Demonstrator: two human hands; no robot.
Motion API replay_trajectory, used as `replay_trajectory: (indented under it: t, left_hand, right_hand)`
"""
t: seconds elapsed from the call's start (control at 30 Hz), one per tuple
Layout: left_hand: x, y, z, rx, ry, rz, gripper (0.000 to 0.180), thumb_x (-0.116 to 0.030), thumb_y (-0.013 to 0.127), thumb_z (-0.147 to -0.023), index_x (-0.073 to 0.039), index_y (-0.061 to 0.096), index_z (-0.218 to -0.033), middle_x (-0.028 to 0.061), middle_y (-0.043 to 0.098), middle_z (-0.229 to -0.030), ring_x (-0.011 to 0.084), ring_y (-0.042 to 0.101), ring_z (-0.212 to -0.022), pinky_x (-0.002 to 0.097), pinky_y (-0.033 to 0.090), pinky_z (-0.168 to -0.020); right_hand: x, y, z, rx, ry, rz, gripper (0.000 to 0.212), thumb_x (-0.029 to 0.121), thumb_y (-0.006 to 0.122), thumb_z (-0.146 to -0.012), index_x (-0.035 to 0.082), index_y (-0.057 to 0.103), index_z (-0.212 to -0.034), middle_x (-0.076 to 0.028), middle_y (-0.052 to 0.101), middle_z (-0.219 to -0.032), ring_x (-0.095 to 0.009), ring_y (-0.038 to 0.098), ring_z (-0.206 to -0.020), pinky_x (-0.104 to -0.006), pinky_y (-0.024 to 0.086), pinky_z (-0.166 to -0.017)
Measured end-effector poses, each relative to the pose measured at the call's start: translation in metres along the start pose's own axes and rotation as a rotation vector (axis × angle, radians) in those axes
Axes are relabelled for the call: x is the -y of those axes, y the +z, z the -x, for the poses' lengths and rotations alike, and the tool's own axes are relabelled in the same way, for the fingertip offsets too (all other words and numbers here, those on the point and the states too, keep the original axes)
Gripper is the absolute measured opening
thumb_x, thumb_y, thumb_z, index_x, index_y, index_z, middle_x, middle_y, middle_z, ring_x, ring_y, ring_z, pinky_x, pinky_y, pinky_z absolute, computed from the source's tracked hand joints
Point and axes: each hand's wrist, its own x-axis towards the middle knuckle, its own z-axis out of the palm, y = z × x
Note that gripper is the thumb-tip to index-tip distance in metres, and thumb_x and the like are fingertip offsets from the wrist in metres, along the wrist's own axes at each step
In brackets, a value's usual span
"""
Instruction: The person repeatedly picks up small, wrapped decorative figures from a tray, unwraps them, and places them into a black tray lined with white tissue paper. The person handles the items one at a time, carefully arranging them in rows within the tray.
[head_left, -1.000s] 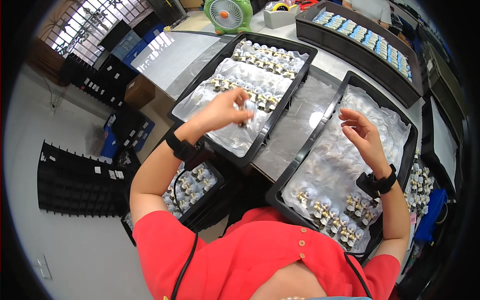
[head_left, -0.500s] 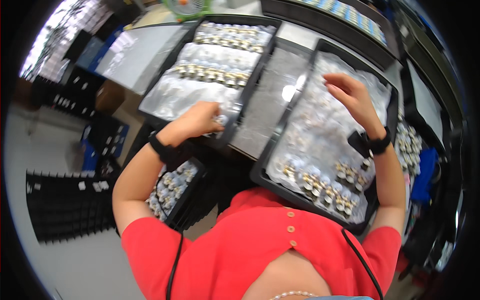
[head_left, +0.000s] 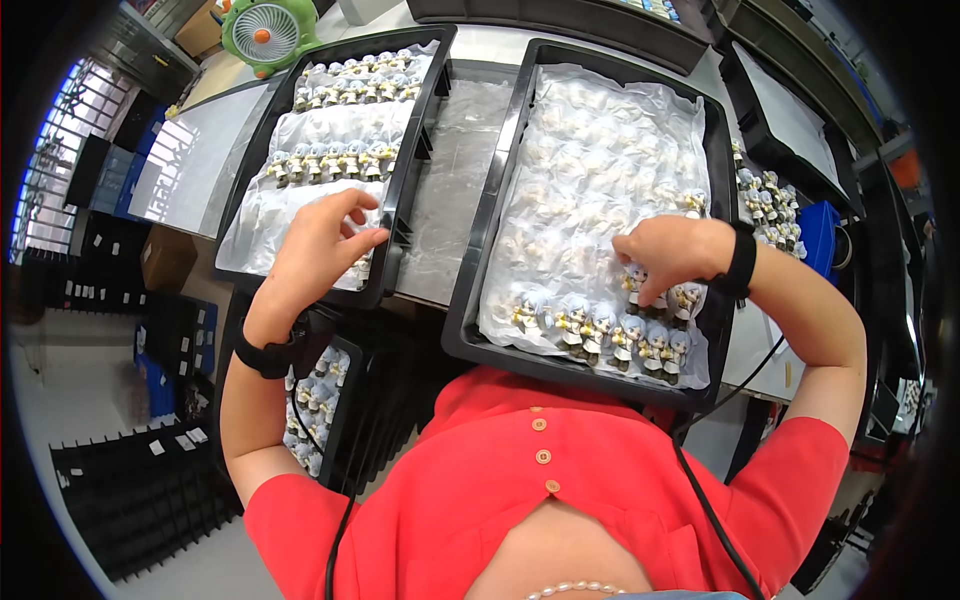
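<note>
My left hand [head_left: 325,238] hovers over the near part of the left black tray [head_left: 405,190], thumb and fingers apart with nothing between them. Just below its fingertips, small figurines [head_left: 356,272] with pale hair stand at that tray's near right corner, partly hidden. Over the right black tray [head_left: 487,225], my right hand [head_left: 680,252] is closed, its thumb and fingers around a figurine [head_left: 634,284]. Another figurine [head_left: 685,300] stands beside it, under the hand. Along the near edge of this tray runs a row of figurines [head_left: 598,328] on white film [head_left: 560,235].
Rows of figurines [head_left: 330,160] and white film fill the left tray. A grey board [head_left: 455,180] lies between the trays. More figurines [head_left: 768,208] sit at the right near a blue bin [head_left: 820,235]. A green fan [head_left: 262,35] stands far left. Below left is another figurine tray [head_left: 322,400].
My left hand has opened and come off the figurines at the left tray's near corner. The right hand has come nearer and closed on a figurine. The whole view has shifted.
</note>
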Motion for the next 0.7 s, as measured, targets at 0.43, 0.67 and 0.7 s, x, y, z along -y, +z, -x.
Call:
replay_trajectory:
  t: [0.43,0.67,0.7]
  left_hand:
    - [-0.089,0.058,-0.03,0.377,0.101,0.656,0.061,-0.004,0.065,-0.08,-0.01,0.037,-0.135,0.0139,0.05,-0.121,0.0193,0.058,-0.101,0.0304,0.049,-0.083]
    - [-0.092,0.067,-0.072,0.445,0.099,0.969,0.074,-0.01,0.067,-0.082,-0.006,0.024,-0.141,0.0148,0.053,-0.119,0.0196,0.059,-0.103,0.0323,0.047,-0.085]
    - [-0.089,0.067,-0.077,0.451,0.07,0.996,0.072,-0.01,0.066,-0.083,-0.007,0.024,-0.141,0.0144,0.053,-0.119,0.0194,0.059,-0.102,0.0321,0.047,-0.085]
  right_hand:
    - [0.013,-0.046,0.008,-0.398,-0.321,-0.456,0.035,0.003,0.072,-0.069,0.003,0.051,-0.098,-0.008,0.057,-0.086,-0.019,0.061,-0.07,-0.0314,0.048,-0.061]
    - [0.012,-0.057,-0.019,-0.634,-0.429,-0.639,0.032,-0.002,0.069,-0.073,0.003,0.053,-0.1,-0.002,0.056,-0.096,-0.011,0.06,-0.082,-0.0259,0.049,-0.076]
    - [0.009,-0.056,-0.024,-0.653,-0.441,-0.754,0.031,-0.001,0.069,-0.075,0.003,0.053,-0.1,-0.002,0.056,-0.096,-0.01,0.059,-0.083,-0.0252,0.049,-0.076]
